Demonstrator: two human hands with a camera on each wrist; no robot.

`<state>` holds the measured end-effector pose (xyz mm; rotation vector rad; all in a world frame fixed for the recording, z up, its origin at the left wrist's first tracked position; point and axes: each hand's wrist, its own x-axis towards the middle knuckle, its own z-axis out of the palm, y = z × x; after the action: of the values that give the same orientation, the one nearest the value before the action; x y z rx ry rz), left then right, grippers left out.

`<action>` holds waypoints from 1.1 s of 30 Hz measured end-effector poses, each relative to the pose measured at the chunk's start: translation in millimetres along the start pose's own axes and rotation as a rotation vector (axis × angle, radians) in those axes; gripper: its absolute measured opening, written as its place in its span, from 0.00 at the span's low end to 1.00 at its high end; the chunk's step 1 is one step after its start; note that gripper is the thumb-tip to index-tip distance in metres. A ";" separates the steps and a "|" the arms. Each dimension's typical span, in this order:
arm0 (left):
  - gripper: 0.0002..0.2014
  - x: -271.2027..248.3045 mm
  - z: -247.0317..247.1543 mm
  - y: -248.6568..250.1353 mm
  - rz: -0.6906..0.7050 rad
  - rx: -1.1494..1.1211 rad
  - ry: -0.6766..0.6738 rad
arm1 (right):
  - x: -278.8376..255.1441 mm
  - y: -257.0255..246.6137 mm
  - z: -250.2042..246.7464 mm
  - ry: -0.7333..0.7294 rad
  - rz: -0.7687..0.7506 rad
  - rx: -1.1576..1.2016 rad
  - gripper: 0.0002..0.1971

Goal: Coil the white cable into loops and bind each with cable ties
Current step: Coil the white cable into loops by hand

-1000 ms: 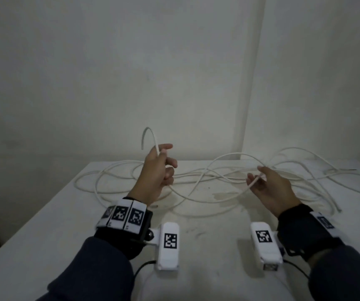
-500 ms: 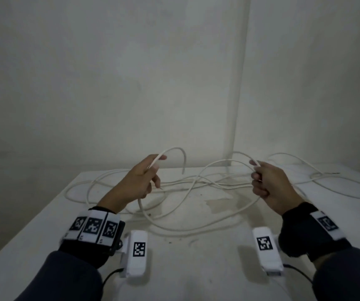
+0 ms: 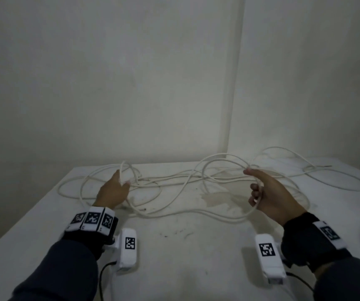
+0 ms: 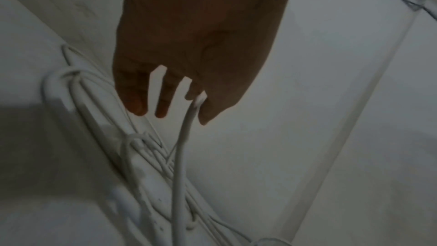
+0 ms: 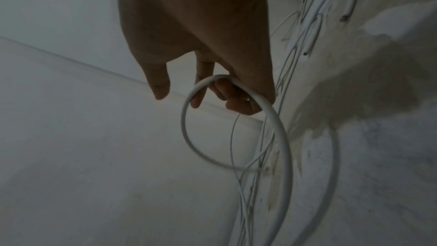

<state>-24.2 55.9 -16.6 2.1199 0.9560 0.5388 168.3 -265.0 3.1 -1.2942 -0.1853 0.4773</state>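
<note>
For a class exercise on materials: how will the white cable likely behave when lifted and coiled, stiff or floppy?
Probably springy rather than limp: the white cable stands in raised arcs above the table. It likely bends easily, curving round the right hand fingers. Loose crossing strands beside the left hand may snag.

Head view above both hands; wrist views close along fingers, all sharing the white cable [image 3: 181, 213]

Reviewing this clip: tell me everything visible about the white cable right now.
The white cable is thin, round and smooth, plastic-looking, sprawled in loose tangled curves across the white table, not yet coiled or tied. The left hand pinches a strand between thumb and finger; the right hand curls its fingers around a raised loop. A slack span sags between them.
</note>
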 end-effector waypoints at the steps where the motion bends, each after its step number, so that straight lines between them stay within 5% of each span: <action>1: 0.37 -1.4 -3.8 -3.6 -0.064 0.070 -0.012 | 0.8 1.4 0.1 0.017 -0.003 0.020 0.08; 4: 0.43 -17.0 -10.6 -3.0 -0.201 0.088 -0.046 | 3.2 4.5 2.0 0.071 -0.056 0.094 0.10; 8: 0.38 -38.8 -6.5 -7.9 -0.266 -0.300 -0.144 | 2.3 6.2 7.5 0.036 -0.019 0.268 0.09; 18: 0.22 -50.5 -31.2 48.1 0.322 -0.718 -0.132 | 1.3 23.3 16.5 -0.035 0.019 0.306 0.08; 23: 0.23 -33.5 -26.2 81.8 0.319 -0.936 -0.236 | 12.1 30.2 19.7 -0.104 -0.006 0.434 0.07; 25: 0.22 -20.5 -17.8 89.5 0.251 -0.956 -0.189 | 18.8 35.9 18.2 -0.155 -0.004 0.506 0.18; 28: 0.21 1.6 -2.1 86.8 0.094 -0.804 -0.037 | 27.0 44.0 21.9 -0.075 0.011 0.617 0.16; 31: 0.40 7.1 12.8 65.8 0.063 -0.110 0.119 | 29.9 51.5 29.6 0.013 0.067 0.790 0.07; 33: 0.37 -5.7 22.9 54.3 0.127 0.042 0.176 | 30.9 55.6 35.2 0.022 0.109 0.887 0.10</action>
<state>11.3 16.6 9.9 2.2099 0.9396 0.7861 168.9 -209.9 -44.3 -0.4397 0.1164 0.5494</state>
